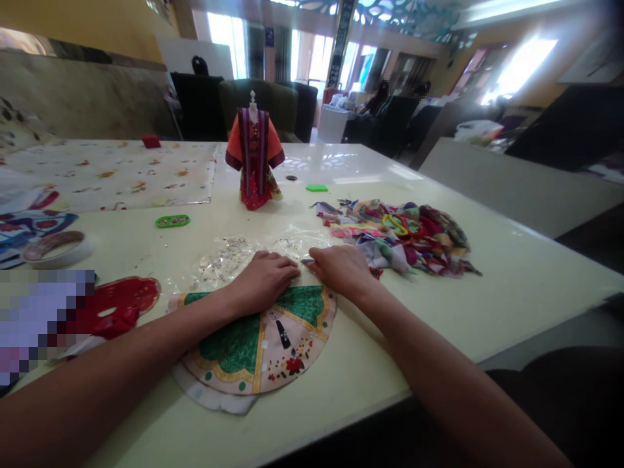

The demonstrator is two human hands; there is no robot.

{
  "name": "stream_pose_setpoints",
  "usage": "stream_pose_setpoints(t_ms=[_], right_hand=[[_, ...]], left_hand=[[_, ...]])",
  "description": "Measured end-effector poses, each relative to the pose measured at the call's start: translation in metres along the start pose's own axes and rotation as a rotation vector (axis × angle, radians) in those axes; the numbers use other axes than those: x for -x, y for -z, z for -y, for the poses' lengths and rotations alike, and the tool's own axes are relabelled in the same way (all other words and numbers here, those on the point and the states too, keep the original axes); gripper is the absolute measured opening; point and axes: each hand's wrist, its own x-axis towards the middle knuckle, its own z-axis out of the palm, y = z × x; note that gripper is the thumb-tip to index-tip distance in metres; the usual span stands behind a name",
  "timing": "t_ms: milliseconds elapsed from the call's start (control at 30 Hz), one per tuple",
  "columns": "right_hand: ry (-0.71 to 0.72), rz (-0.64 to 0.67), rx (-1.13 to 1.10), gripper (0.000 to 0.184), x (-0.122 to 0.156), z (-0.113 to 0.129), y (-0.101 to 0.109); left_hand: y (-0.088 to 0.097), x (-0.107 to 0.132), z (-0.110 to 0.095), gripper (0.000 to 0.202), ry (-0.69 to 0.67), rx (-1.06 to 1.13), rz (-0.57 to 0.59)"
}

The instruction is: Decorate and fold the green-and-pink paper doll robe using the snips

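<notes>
A semicircular printed fabric piece with green panels, gold borders and a pale panel of red flowers lies in front of me, over a whitish layer. My left hand rests flat across its straight upper edge, fingers stretched out together. Pinched in my right hand is a slim dark pointed tool, whose tip points at my left fingertips; its exact kind is unclear. Small shiny bits dot the pale panel. Clear plastic bags with tiny glittering pieces lie just beyond my hands.
A small dress form in a red-orange robe stands at the back. Fabric scraps pile up on the right. A green tray, tape roll and red fabric lie left. The table edge is close by.
</notes>
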Motion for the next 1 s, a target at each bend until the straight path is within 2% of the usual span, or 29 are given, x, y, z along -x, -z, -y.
stream_pose_setpoints(t_ms=[533, 767, 1000], right_hand=[[-0.111, -0.011, -0.071, 0.025, -0.0031, -0.0024, -0.0047], [-0.106, 0.056, -0.122, 0.026, -0.0045, -0.0081, 0.0000], [-0.088, 0.026, -0.076, 0.023, -0.0037, -0.0055, -0.0004]], left_hand=[[-0.0015, 0.0003, 0.0012, 0.027, 0.010, -0.004, -0.005], [-0.0034, 0.0006, 0.0022, 0.026, 0.001, -0.003, -0.015], [-0.0024, 0.0005, 0.0020, 0.026, -0.009, -0.010, -0.019]])
